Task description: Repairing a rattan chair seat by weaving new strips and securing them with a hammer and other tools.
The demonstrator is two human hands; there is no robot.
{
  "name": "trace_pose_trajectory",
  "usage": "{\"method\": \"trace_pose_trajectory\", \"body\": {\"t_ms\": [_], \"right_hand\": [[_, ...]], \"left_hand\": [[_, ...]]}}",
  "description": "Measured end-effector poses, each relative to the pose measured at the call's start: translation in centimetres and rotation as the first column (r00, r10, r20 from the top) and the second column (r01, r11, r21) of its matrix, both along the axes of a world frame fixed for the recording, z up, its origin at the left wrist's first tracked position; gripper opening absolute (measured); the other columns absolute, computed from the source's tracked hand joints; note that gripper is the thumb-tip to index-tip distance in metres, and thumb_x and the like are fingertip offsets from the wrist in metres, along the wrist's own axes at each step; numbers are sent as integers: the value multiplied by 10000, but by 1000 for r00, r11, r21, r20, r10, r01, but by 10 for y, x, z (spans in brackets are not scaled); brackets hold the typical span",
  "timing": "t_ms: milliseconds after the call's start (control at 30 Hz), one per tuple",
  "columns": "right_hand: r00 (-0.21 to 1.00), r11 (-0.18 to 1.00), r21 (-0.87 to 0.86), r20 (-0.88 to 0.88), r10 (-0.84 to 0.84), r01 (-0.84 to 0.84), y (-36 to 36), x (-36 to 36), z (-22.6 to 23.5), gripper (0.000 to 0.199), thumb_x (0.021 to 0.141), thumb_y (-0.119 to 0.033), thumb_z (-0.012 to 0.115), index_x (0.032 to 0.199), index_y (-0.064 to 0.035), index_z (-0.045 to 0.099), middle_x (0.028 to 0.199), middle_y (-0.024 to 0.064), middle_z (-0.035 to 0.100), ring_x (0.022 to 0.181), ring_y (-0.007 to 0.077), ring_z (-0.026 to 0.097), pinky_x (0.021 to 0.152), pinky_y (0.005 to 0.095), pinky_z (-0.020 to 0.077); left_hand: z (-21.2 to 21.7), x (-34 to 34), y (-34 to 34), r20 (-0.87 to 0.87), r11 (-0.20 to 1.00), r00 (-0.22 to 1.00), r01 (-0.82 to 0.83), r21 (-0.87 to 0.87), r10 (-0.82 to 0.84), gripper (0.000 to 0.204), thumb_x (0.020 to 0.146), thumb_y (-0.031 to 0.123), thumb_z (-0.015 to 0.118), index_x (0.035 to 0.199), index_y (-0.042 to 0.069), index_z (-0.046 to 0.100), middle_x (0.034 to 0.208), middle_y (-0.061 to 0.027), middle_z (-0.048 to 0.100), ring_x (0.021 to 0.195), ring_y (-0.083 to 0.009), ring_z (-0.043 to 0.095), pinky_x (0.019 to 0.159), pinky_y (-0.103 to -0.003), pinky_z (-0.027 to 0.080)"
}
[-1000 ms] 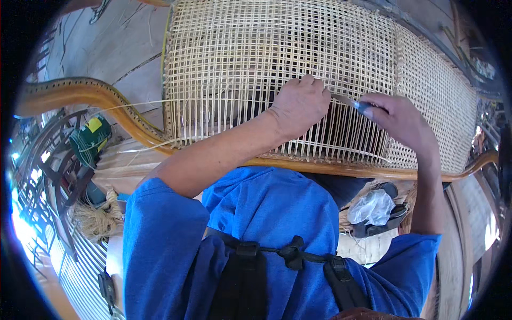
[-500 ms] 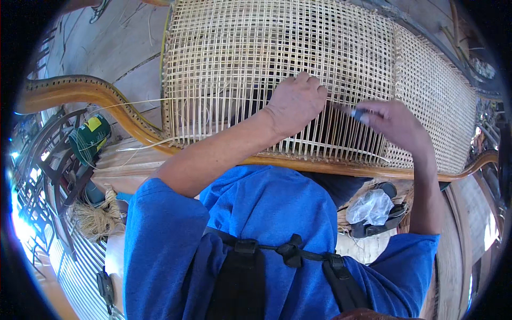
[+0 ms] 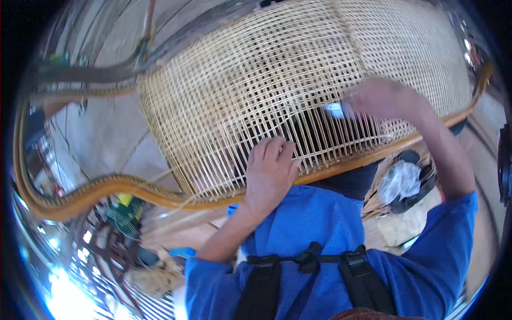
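At the lower left of the frame a curved wooden frame rail [image 3: 106, 189] sweeps across, with loose cane strands [image 3: 160, 224] and a green object [image 3: 125, 216] lying below it. The woven cane panel [image 3: 277, 85] fills the upper middle and right. Most of it is closed into a fine grid; the band along its lower edge shows only upright strands [image 3: 330, 138], so the cross-weaving there looks unfinished, by my judgement a small share of the whole.

The left hand [image 3: 269, 173] lies at centre, fingers curled against the panel's lower strands just above the rail; its grip is narrow, pressing on or pinching cane, though which strand I cannot tell. The right hand [image 3: 386, 101], blurred at upper right, is closed on a small pale-blue tool [image 3: 335, 110] set against the weave.

Between the two hands the open uprights leave room to work. The rail bounds the panel below; a dark bowl with white material [image 3: 405, 181] sits just beyond it at right.
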State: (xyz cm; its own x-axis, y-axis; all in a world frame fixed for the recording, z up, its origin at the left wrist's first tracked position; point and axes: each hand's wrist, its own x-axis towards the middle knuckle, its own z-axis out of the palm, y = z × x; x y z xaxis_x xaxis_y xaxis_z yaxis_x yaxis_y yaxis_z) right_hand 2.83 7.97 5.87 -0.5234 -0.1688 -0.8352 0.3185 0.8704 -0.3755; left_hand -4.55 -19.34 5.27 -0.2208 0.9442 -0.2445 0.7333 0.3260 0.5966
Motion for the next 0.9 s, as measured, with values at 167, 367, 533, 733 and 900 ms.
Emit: {"method": "trace_pose_trajectory", "body": {"t_ms": [167, 367, 533, 733, 900], "right_hand": [[992, 971, -212, 75, -101, 114, -3, 6, 25, 260, 832, -276, 569, 959, -63, 650, 728, 146, 623, 708, 283, 624, 685, 404, 489], [944, 961, -169, -212, -253, 220, -2, 12, 18, 256, 813, -269, 561, 821, -33, 659, 705, 154, 614, 711, 320, 612, 692, 425, 486], [880, 975, -91, -420, -222, 203, -9, 2, 11, 288, 826, -250, 533, 712, -7, 636, 669, 173, 601, 625, 331, 592, 633, 430, 472], [999, 922, -387, 18, 40, -30, -54, -34, 15, 252, 877, -281, 525, 894, -68, 659, 699, 132, 610, 627, 258, 590, 629, 379, 458], [964, 927, -286, -38, -265, 243, -66, -29, 20, 257, 879, -280, 531, 858, -44, 633, 657, 110, 573, 598, 205, 553, 615, 348, 447]], "left_hand": [[-1, 2, -28, -119, 988, 984, -141, -70, 132, 370, 744, 187, 674, 1069, 32, 592, 1063, -142, 505, 996, -336, 479, 891, -443, 397], [0, 6, -27, -170, 979, 971, -186, -90, 169, 432, 753, 212, 677, 1115, 7, 562, 1090, -147, 468, 1055, -341, 431, 933, -455, 357], [-5, -1, -31, -225, 950, 945, -275, -150, 238, 496, 728, 261, 698, 1140, 31, 546, 1127, -121, 473, 1080, -328, 434, 914, -450, 381], [-3, -8, -32, -182, 960, 958, -249, -128, 224, 531, 727, 289, 683, 1137, -12, 532, 1110, -142, 482, 1072, -332, 444, 914, -442, 391], [-10, -3, -40, -252, 953, 937, -279, -115, 244, 618, 725, 397, 649, 1157, -20, 500, 1129, -134, 470, 1079, -299, 432, 924, -427, 371]]}}
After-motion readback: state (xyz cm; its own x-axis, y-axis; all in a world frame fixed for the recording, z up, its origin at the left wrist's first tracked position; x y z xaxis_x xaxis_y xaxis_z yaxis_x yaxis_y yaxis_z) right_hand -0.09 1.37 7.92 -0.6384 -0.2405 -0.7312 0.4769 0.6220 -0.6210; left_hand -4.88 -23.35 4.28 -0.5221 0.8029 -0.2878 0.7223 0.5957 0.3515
